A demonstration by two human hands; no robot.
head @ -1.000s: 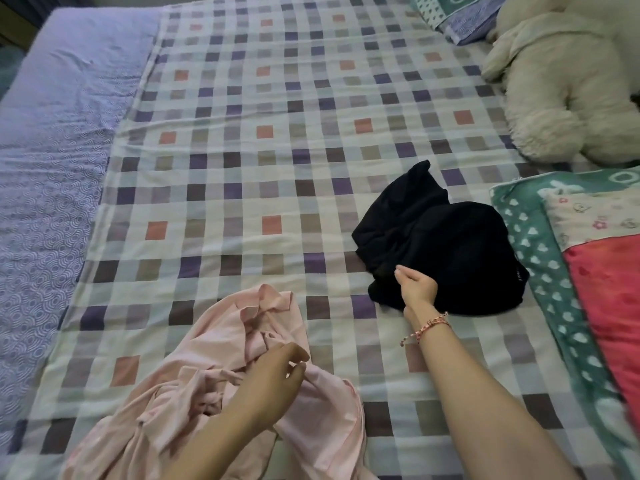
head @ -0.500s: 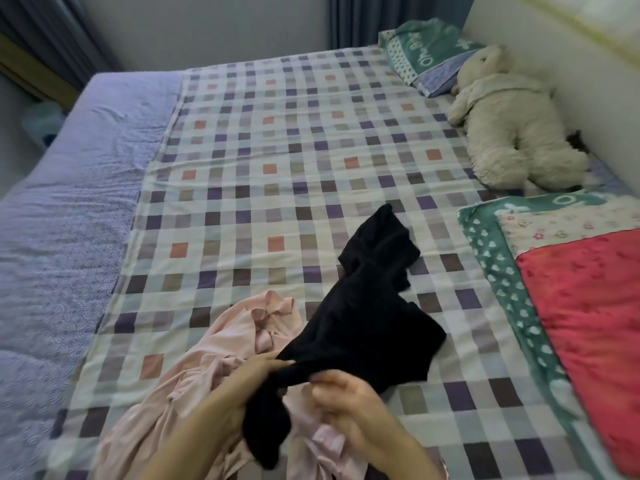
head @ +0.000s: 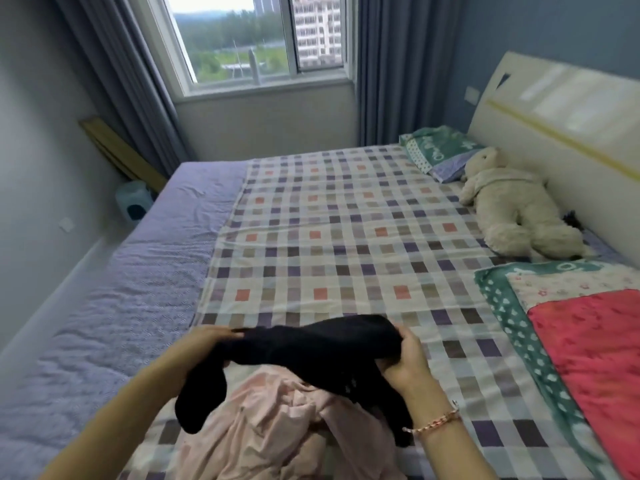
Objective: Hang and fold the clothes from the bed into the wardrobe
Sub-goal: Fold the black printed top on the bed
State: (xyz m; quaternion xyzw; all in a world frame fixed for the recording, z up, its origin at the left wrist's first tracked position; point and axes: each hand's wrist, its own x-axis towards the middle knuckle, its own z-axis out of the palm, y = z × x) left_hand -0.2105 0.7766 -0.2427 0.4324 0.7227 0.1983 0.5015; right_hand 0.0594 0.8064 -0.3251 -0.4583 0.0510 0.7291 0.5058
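**Black garment held up over checked bed**

A black garment (head: 311, 351) hung bunched between a person's two hands, clear of the mattress, above the near edge of the bed. The left hand (head: 209, 341) gripped its left end with the fingers curled over the top of the cloth and pressed together; a loose dark tail drooped below that hand. The right hand (head: 407, 363) clutched the right end, fingers wrapped round the gathered fabric and the thumb on the near side (a beaded bracelet (head: 437, 422) sat on that wrist). More of the black cloth trailed down past the right forearm.

Directly under it, a pink garment (head: 273, 431) lay crumpled on the checked sheet (head: 346, 223) at the near edge. To the left of the sheet ran a strip of purple bedspread (head: 138, 271). At the right, a red blanket (head: 595, 358) lay on a green patterned cover (head: 502, 306), and farther back a cream stuffed bear (head: 512, 213) lay beside the white headboard (head: 571, 109), just next to a green pillow (head: 438, 150). On the far wall, a window (head: 256, 39) stood between grey-blue curtains (head: 398, 64).
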